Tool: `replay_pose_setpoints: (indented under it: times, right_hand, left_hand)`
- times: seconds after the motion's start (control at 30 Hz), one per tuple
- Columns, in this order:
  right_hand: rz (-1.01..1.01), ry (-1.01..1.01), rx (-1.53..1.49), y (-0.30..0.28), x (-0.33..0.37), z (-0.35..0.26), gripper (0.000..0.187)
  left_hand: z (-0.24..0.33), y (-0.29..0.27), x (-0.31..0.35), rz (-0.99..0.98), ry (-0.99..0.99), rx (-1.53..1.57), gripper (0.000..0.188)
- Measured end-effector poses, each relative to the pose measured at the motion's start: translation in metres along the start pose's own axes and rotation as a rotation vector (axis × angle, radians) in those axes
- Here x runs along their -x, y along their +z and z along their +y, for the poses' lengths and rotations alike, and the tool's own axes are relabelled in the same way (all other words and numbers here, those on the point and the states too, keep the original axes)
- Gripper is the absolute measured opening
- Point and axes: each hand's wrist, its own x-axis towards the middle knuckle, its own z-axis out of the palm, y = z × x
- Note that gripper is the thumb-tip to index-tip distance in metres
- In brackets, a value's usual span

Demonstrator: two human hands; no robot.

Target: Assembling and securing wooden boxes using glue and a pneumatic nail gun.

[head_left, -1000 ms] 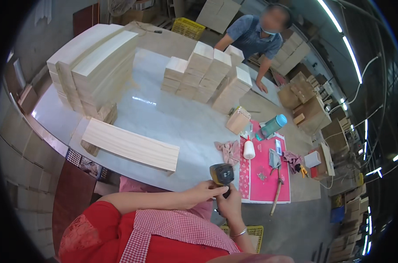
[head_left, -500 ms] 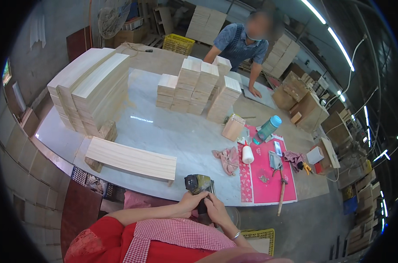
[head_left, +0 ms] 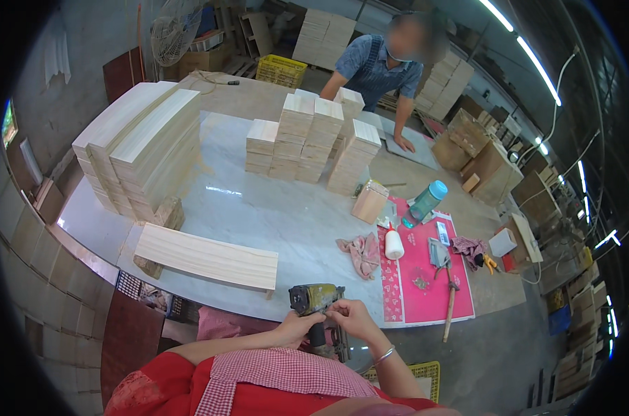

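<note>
A yellow-and-black nail gun (head_left: 318, 298) is held at the table's near edge, its dark head toward the left. My left hand (head_left: 297, 327) is wrapped round its handle. My right hand (head_left: 354, 320) is closed in a pinch against the gun's rear side; whatever its fingertips hold is too small to make out. Left of the gun, a pale wooden board (head_left: 207, 255) lies raised, its left end over a wooden block (head_left: 148, 267) and a small wooden piece (head_left: 269, 294) showing under its right end.
Tall board stacks (head_left: 144, 149) stand at the left, shorter wood stacks (head_left: 304, 135) at the far middle. A pink cloth (head_left: 363, 255), white glue bottle (head_left: 393, 244), blue water bottle (head_left: 425, 202) and hammer (head_left: 451, 305) lie right. Across the table a person (head_left: 380, 73) leans on it.
My right hand has come off the grip beside my left hand and moved up and right along the gun. The gun has turned slightly, showing more of its side.
</note>
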Motion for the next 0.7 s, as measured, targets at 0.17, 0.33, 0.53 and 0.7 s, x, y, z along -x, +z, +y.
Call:
replay_pose_setpoints:
  times: [0.17,0.33,0.53,0.7]
  right_hand:
    - [-0.061,0.008,-0.015,-0.007,-0.006,0.017,0.009]
    - [0.039,-0.132,0.079,0.005,0.002,0.009,0.009]
    - [0.226,-0.203,0.156,0.019,0.011,0.004,0.009]
    - [0.288,-0.27,0.21,0.029,0.021,0.01,0.01]
  left_hand:
    - [0.001,-0.001,0.004,-0.016,-0.008,0.009,0.032]
    - [0.006,-0.001,0.008,-0.026,-0.02,0.027,0.033]
    - [0.002,-0.001,0.004,-0.037,0.015,0.016,0.034]
    - [-0.003,0.001,0.015,-0.039,0.024,-0.002,0.035]
